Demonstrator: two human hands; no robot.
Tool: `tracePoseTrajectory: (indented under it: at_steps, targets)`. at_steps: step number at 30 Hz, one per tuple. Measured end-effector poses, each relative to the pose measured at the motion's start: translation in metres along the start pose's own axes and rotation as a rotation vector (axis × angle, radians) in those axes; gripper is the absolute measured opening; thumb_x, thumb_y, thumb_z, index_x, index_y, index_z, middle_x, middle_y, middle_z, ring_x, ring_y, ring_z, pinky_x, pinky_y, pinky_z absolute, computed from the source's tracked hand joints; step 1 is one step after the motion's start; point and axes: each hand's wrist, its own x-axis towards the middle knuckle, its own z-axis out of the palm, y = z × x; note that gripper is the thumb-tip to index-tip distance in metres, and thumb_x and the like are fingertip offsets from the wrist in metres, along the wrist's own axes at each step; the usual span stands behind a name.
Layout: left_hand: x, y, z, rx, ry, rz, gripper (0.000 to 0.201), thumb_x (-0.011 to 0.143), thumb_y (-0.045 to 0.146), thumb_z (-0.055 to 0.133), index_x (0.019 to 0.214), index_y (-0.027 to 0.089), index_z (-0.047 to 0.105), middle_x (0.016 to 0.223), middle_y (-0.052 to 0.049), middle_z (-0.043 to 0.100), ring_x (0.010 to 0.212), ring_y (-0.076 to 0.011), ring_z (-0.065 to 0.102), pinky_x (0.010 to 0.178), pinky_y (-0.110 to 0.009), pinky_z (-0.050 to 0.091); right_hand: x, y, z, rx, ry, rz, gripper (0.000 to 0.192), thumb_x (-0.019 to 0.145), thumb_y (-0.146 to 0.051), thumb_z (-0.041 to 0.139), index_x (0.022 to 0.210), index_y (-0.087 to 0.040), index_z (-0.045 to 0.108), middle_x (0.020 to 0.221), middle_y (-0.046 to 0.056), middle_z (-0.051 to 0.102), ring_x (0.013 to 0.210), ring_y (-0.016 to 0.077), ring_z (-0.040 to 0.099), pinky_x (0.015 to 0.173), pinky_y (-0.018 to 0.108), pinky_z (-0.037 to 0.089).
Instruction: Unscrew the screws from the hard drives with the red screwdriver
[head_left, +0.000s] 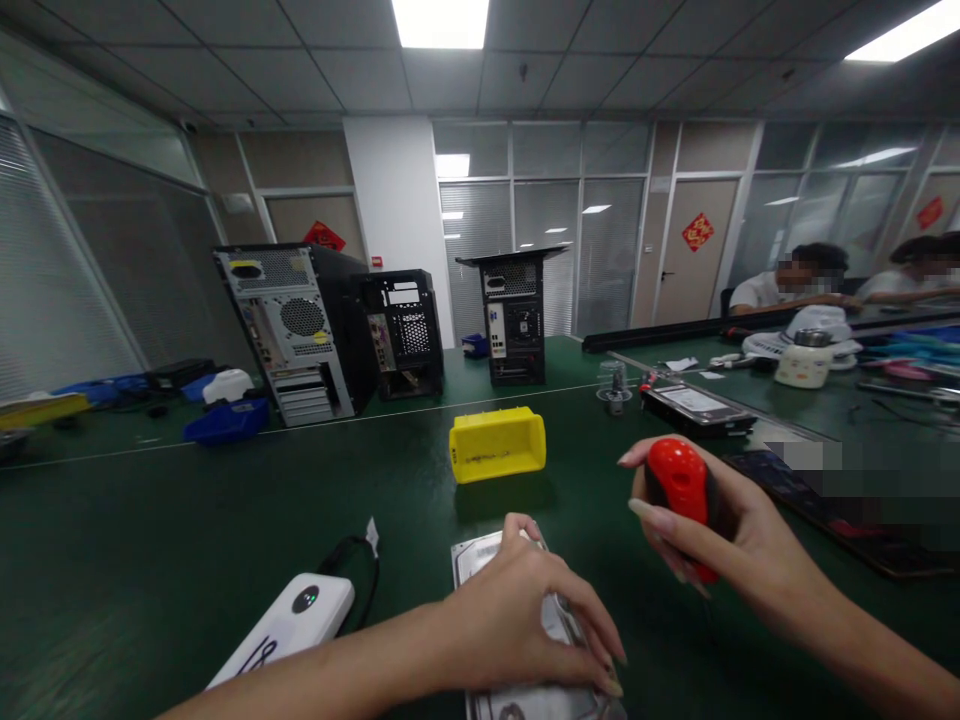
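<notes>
Your right hand (720, 540) held a glossy red plastic handle (679, 485); your left hand (517, 620) pressed a shiny metal hard drive (480, 555). The green table mat (187, 540) looked matt; the yellow bin (497, 443) was smooth plastic.

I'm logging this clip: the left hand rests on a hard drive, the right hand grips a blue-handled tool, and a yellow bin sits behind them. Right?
Nearly. In the head view the tool in the right hand has a red handle, not blue. The left hand does rest on the hard drive, and the yellow bin sits behind them.
</notes>
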Motion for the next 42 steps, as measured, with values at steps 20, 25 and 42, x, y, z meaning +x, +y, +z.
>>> tracePoseTrajectory:
  at_steps: [20,25,42]
  targets:
    - [0.002,-0.005,0.014,0.191,-0.074,0.191,0.01,0.087,0.032,0.072,0.092,0.024,0.075,0.096,0.004,0.07,0.1,-0.0165,0.061,0.1,-0.037,0.022,-0.002,-0.001,0.001,-0.064,-0.065,-0.091,0.024,0.089,-0.035,0.066,0.107,-0.024,0.055,0.078,-0.005,0.053,0.045,0.0042,0.049,0.038,0.016,0.04]
    - [0.004,-0.002,0.014,0.161,-0.081,0.101,0.01,0.086,0.034,0.073,0.091,0.025,0.076,0.096,0.004,0.07,0.101,-0.0164,0.06,0.101,-0.039,0.019,0.0,-0.001,0.001,-0.078,-0.058,-0.108,0.022,0.088,-0.03,0.066,0.106,-0.025,0.055,0.078,-0.005,0.053,0.046,0.0046,0.05,0.04,0.017,0.04]
    - [0.002,-0.004,0.013,0.138,-0.094,0.061,0.013,0.087,0.036,0.072,0.097,0.028,0.076,0.105,0.003,0.066,0.106,-0.0184,0.056,0.096,-0.037,0.023,-0.001,-0.007,0.003,-0.179,0.0,-0.223,0.016,0.082,-0.02,0.068,0.096,-0.023,0.06,0.077,-0.005,0.058,0.046,0.0059,0.05,0.042,0.02,0.04]
